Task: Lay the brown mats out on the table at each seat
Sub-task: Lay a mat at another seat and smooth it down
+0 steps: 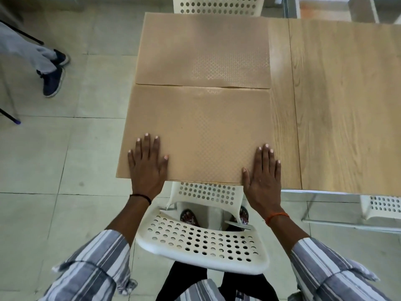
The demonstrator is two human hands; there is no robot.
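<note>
Two brown mats lie on the left end of the wooden table (338, 101). The near mat (199, 131) lies flat along the table's front edge, and its far edge meets the far mat (201, 48). My left hand (147, 166) presses flat on the near mat's front left corner, fingers straight and spread. My right hand (263, 177) lies flat on its front right corner, with the outer fingers reaching onto bare wood. Neither hand grips anything.
A white perforated chair (201, 242) stands between me and the table, and another white chair (217, 5) at the far side. A third chair (382, 205) is tucked in at the right. A person's legs and dark shoes (52, 79) stand on the tiled floor, left.
</note>
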